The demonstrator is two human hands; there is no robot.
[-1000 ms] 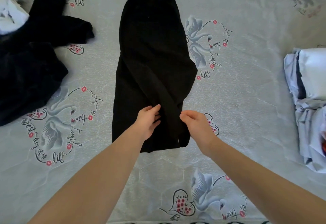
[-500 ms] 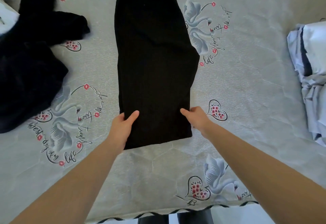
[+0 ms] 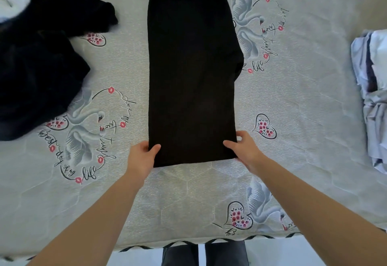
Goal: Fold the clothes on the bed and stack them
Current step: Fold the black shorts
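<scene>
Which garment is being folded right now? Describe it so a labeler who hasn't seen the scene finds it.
Start from the swan-print bedsheet covering the bed. In its middle lies a long black garment, smoothed into a flat, narrow strip running away from the person, whose left hand and right hand grip its near corners. Unlike the crumpled dark pile on the left and the pale stack at right, it lies flat.

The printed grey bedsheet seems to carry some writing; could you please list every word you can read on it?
"Best day of my life": black script ringing the swan motif on the printed grey bedsheet.
"life": by the upper swan motif; the rest is unreadable.
Black folded garment: no text.
</scene>
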